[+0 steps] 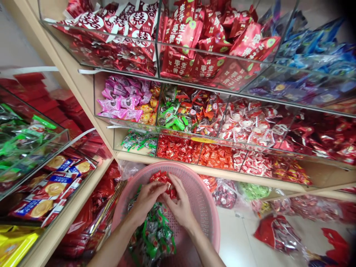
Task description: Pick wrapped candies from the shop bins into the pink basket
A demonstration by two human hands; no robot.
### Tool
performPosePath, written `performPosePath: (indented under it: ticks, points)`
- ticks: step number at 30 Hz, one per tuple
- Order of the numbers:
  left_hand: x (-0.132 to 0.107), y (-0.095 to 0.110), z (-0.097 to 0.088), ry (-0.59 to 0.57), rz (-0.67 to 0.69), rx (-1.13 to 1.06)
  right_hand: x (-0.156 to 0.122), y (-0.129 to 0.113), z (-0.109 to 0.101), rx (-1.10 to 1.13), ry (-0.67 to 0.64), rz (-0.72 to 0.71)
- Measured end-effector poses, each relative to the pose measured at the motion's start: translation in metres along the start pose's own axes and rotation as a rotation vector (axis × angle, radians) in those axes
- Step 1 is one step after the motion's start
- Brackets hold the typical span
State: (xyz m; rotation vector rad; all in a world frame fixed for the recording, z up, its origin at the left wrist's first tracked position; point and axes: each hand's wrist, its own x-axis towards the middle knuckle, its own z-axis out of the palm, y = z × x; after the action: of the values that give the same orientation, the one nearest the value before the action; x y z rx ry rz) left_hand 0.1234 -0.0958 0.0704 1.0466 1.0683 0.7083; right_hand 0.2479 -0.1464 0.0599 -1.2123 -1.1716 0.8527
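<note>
A pink plastic basket (204,200) with a perforated wall stands below my hands. Inside it, a cluster of red-wrapped candies (160,176) sits toward the far side, and a heap of green and clear-wrapped candies (155,233) fills the near left. My left hand (148,202) curls its fingers at the near edge of the red candies. My right hand (179,202) curves round their right side, its thumb close to the left fingers. Both hands are closed about the red candies; how many they grip is hidden.
Clear shelf bins of wrapped sweets rise ahead, with red packets (182,33) on top and small orange-red candies (215,155) on the lowest tier. Another rack on the left holds biscuit packs (55,189). Bagged sweets (279,233) lie on the floor at right.
</note>
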Motion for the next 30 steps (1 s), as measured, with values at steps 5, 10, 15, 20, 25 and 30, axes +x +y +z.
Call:
performPosePath:
  ticks: [5, 10, 15, 20, 25, 30]
  points:
    - [-0.004, 0.016, -0.004, -0.068, 0.104, 0.148, 0.003, -0.014, -0.001, 0.166, 0.137, 0.23]
    - [-0.006, 0.035, -0.009, -0.159, 0.043, 0.181, 0.0, -0.018, -0.002, 0.344, 0.117, 0.388]
    - [-0.007, 0.051, -0.005, -0.134, 0.094, 0.138, -0.011, -0.029, 0.004, 0.459, 0.142, 0.438]
    - [-0.015, 0.064, 0.001, -0.141, 0.15, 0.135, -0.016, -0.046, 0.007, 0.515, 0.179, 0.43]
    - [-0.022, 0.07, 0.004, -0.167, 0.178, 0.168, -0.018, -0.052, 0.007, 0.556, 0.18, 0.42]
    - [-0.02, 0.069, 0.006, -0.188, 0.138, 0.133, -0.019, -0.053, 0.006, 0.554, 0.179, 0.424]
